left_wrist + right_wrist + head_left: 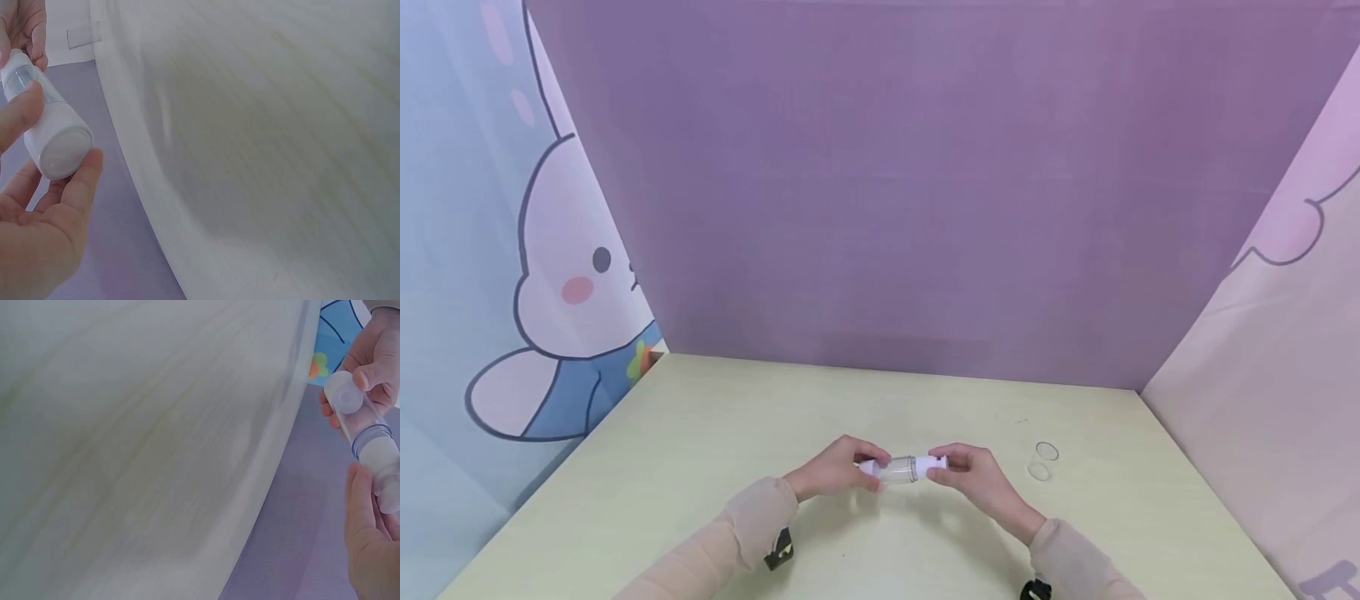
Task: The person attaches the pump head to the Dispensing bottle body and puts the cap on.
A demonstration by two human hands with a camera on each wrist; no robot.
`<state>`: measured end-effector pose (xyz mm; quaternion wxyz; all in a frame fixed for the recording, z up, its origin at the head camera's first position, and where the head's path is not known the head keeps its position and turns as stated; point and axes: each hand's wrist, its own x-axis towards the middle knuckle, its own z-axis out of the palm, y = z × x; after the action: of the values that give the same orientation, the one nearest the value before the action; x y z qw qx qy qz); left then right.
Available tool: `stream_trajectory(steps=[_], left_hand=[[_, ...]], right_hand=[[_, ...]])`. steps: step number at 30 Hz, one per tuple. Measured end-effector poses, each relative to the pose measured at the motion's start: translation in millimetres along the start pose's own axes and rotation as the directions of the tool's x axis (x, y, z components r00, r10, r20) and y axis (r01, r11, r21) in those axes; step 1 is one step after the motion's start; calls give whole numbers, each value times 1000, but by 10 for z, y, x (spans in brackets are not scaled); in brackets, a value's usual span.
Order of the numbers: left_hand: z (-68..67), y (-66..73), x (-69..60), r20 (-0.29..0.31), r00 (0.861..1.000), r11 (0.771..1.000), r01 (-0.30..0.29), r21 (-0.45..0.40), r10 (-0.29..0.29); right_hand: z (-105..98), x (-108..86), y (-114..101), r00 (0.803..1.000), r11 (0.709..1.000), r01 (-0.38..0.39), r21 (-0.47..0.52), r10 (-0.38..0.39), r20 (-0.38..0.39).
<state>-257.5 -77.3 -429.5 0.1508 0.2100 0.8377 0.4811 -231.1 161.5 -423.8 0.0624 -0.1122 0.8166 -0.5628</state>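
Note:
A small clear bottle [898, 470] with white ends is held sideways between both hands, above the table. My left hand [838, 468] grips the white base [65, 150], thumb on one side and fingers on the other. Around the white pump-like top [380, 453], my right hand [981, 483] curls its fingers and thumb. A dark-looking ring shows where the clear body meets that top. The bottle's inside looks clear in the right wrist view, apart from a white round part near the base. The right palm hides some of the top.
A clear cylindrical cap [1042, 461] stands on the pale table [737, 417], right of my right hand. Behind the table hangs a purple cloth [887, 208]. Printed curtains [565, 250] close off both sides. Black straps [781, 550] sit at the wrists.

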Motion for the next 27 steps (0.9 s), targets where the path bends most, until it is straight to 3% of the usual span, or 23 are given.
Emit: stream_trajectory(steps=[19, 27], left_hand=[[8, -14, 31, 1, 1000, 1000, -5, -6, 5], [-1, 5, 42, 1, 1000, 1000, -9, 8, 9]], right_hand=[[-25, -13, -10, 997, 991, 42, 123, -50, 59], [-24, 6, -17, 998, 994, 52, 91, -56, 36]])
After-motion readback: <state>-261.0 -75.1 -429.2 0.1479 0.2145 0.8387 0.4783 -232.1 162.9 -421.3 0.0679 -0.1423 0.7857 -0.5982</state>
